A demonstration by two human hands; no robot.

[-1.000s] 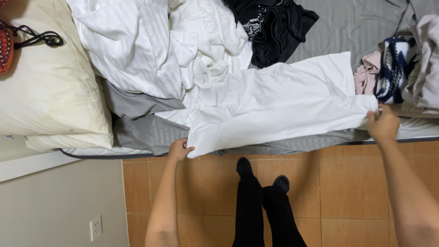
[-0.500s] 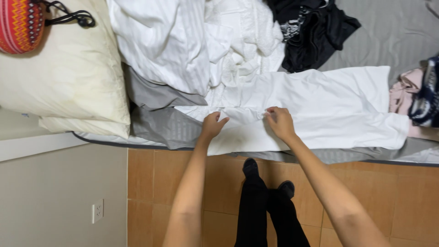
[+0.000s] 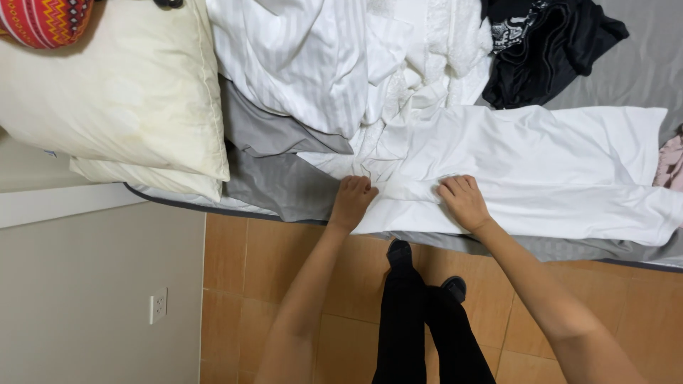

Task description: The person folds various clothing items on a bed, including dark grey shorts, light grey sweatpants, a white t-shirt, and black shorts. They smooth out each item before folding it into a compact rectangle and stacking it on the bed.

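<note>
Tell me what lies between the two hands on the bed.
In the head view, only a creased stretch of the white garment lies between the left hand and right hand; both press on it.

Counts, quick: 2 bare hands on the bed edge, left hand [image 3: 352, 201] & right hand [image 3: 464, 201]. 1 long white cloth garment [image 3: 541, 167] spread flat. 1 crumpled black printed garment [image 3: 548, 46]. 1 heap of white striped bedding [image 3: 313, 57]. 2 cream pillows, stacked: big top pillow [image 3: 114, 92] & lower pillow [image 3: 153, 181]. 1 red zigzag-patterned woven bag [image 3: 43, 20], partly cut off. 1 white wall socket [image 3: 159, 305]. 1 pink cloth item [image 3: 670, 162] at frame edge.
</note>
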